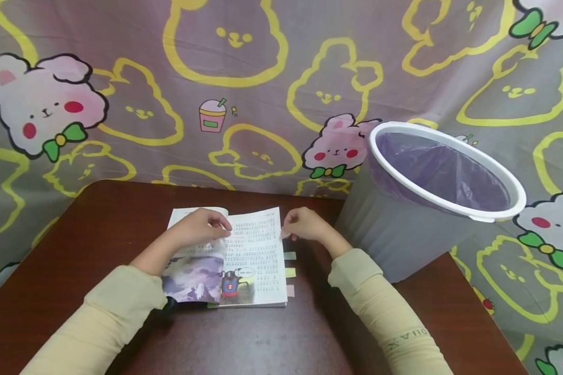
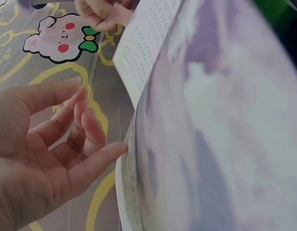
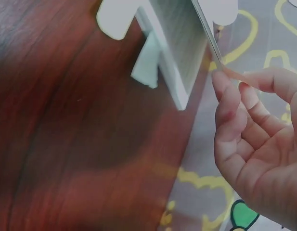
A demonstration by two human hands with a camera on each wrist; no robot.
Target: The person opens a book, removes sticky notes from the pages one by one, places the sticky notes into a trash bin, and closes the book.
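Note:
An open book (image 1: 255, 255) lies on the table, printed text on its right page and a purple picture on the lower left one. At the right page's outer edge, my right hand (image 1: 305, 224) pinches a small pale orange tab (image 3: 235, 74) between thumb and fingertips; the page edge there is raised. My left hand (image 1: 199, 226) is over the left page near the fold. In the left wrist view its thumb (image 2: 102, 161) touches the page edges while the other fingers curve loosely around nothing visible. Green, yellow and pink tabs (image 1: 290, 272) stick out lower down the book's right side.
A grey waste bin (image 1: 389, 239) with a white rim and purple liner stands at the right, close to my right forearm. The brown table (image 1: 262, 341) ends at a cartoon-patterned cloth (image 1: 262, 104) hanging behind it.

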